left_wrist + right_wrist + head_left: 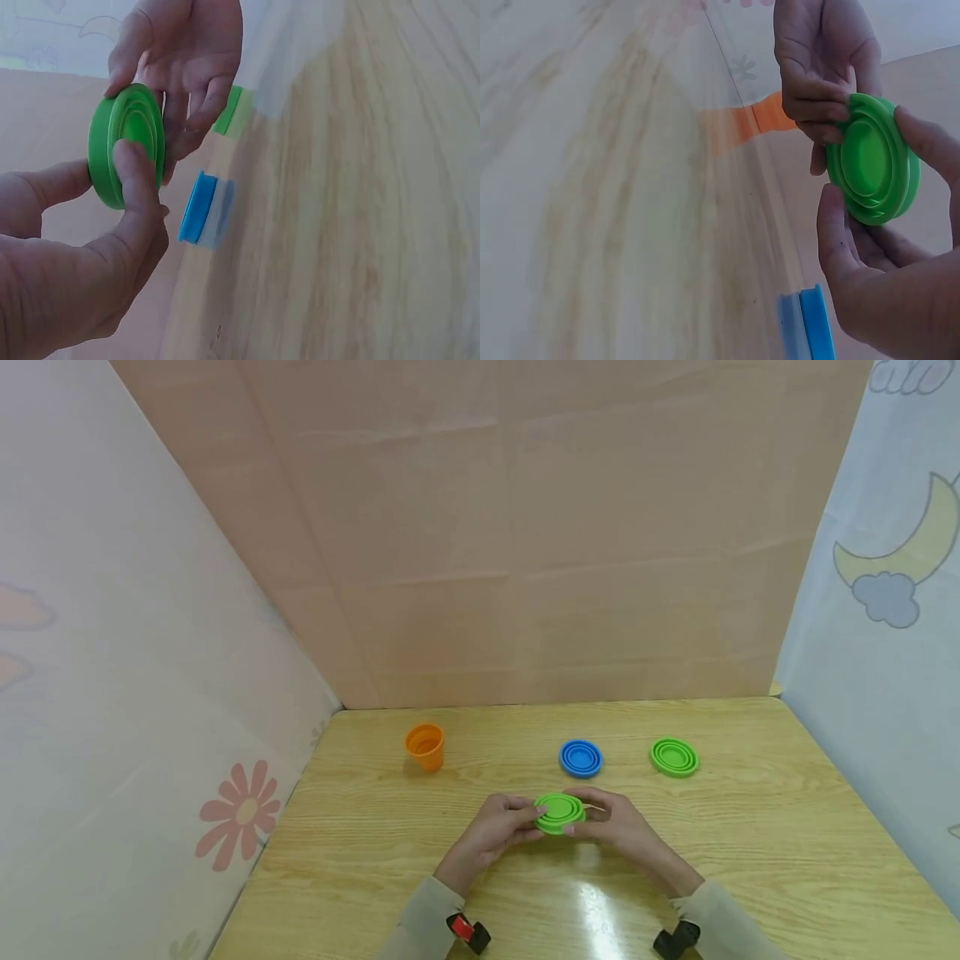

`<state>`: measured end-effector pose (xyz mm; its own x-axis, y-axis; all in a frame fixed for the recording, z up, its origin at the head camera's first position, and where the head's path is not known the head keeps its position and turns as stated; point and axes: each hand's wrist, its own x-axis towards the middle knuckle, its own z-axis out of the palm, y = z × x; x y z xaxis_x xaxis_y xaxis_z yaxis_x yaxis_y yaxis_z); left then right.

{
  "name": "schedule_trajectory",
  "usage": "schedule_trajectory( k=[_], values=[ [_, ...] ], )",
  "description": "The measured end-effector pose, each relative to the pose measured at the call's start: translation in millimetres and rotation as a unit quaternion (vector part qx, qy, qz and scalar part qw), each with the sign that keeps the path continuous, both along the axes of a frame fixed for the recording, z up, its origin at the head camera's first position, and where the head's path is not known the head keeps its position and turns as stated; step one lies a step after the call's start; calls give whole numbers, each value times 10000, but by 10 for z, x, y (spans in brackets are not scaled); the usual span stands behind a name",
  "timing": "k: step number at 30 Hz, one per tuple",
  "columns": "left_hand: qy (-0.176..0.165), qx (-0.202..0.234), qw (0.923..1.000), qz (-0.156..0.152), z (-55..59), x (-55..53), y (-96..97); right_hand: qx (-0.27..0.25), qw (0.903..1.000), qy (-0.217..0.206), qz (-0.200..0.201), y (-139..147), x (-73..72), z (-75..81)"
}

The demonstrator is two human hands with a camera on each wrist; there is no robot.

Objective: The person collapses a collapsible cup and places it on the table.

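Note:
A green collapsible cup [558, 808], folded flat into rings, is held up between both hands over the table [360, 852]. My left hand [492, 827] pinches its left side, with the thumb lying over the ringed face in the left wrist view. On the opposite side my right hand [626, 832] grips the rim between thumb and fingers. The right wrist view shows the cup's ringed face [866, 156] tilted, with fingertips of both hands at its edge.
Behind the hands lie a flat blue collapsible cup [581, 759] and, to its right, another flat green one [674, 757]. An orange cup [425, 747], extended to full height, stands at the back left. A tan back wall [525, 568] and patterned side walls enclose the table.

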<state>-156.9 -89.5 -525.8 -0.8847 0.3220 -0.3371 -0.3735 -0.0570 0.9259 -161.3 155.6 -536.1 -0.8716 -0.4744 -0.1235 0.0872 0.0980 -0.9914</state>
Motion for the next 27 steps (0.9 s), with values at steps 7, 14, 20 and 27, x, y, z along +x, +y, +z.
schedule_trajectory(
  k=[7, 14, 20, 27],
  values=[
    [511, -419, 9978, -46, 11, 28, -11, 168, 9989, -297, -336, -4, 2, 17],
    [1286, -1150, 9850, -88, 17, 64, -31, 146, 9950, -698, -706, -13, 1, 53],
    [2197, -1682, 9607, -237, 3, 89, -53, -114, 9960, -767, -442, 10, 0, 83],
    [2388, -1857, 9530, -160, 11, 69, -46, -209, 9955, -894, -243, 9, 7, 106]
  ],
)
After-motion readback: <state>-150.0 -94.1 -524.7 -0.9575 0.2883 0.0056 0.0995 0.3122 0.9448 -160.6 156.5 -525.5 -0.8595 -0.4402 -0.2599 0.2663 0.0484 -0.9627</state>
